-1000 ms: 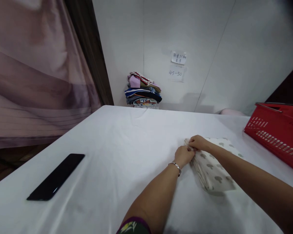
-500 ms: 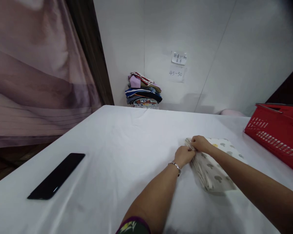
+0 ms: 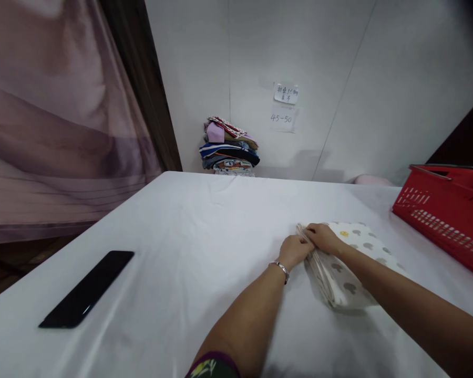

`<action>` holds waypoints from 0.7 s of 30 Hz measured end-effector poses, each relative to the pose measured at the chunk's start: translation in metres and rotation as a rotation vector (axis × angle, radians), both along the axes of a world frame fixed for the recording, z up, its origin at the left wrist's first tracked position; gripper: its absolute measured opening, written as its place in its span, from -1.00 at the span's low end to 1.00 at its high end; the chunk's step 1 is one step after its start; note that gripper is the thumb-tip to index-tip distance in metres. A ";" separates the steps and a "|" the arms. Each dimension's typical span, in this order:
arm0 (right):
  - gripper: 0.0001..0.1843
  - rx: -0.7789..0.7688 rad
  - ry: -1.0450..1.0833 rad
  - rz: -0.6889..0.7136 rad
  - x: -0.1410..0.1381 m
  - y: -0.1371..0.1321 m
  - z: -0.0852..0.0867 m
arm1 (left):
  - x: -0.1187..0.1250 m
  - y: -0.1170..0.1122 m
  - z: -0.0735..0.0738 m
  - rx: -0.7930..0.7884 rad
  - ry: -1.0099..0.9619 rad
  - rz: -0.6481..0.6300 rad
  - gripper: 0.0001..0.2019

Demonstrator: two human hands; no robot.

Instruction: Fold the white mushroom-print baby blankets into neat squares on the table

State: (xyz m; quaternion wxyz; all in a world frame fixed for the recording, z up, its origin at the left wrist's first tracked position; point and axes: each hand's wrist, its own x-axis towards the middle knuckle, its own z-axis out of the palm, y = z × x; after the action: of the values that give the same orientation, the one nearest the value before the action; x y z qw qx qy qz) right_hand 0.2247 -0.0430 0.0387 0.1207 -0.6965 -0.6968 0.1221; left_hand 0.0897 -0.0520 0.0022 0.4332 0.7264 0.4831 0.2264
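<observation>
A folded cream cloth with grey spots [image 3: 352,262] lies on the white table [image 3: 205,236], right of centre. My left hand [image 3: 294,251], with a metal bracelet on the wrist, is closed and pinches the cloth's left folded edge. My right hand [image 3: 322,236] rests on top of the cloth near the same far left corner, fingers curled onto the fabric. The two hands touch each other at that corner. My right forearm crosses over the cloth's near side and hides part of it.
A black phone [image 3: 87,287] lies flat near the table's left front edge. A red plastic basket [image 3: 445,215] stands at the right edge. A stack of folded clothes [image 3: 229,151] sits against the back wall under two paper notes [image 3: 286,93]. A pinkish curtain [image 3: 55,121] hangs at the left.
Both hands stay at the cloth's far left corner with only slight shifts; the right hand has slid a little and more of the cloth's top shows. The camera moved slightly.
</observation>
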 end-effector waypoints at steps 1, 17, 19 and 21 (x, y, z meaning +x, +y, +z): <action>-0.71 -0.001 0.038 0.003 0.003 -0.003 0.000 | 0.000 -0.002 0.002 0.000 0.009 -0.002 -0.71; -0.58 0.471 -0.133 0.093 0.073 -0.136 -0.016 | 0.004 -0.008 0.008 0.085 0.084 0.155 -0.82; -0.53 0.467 -0.170 -0.094 0.111 -0.145 -0.019 | 0.004 -0.005 0.008 0.071 0.075 0.169 -0.76; -0.45 0.295 -0.102 -0.344 0.143 -0.150 -0.021 | 0.004 -0.004 0.007 0.039 0.064 0.166 -0.68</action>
State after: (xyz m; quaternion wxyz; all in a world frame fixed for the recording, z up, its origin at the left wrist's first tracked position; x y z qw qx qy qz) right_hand 0.3681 -0.1932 0.0181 0.2048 -0.7851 -0.5832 -0.0390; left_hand 0.0937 -0.0560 0.0096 0.3830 0.6990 0.5508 0.2477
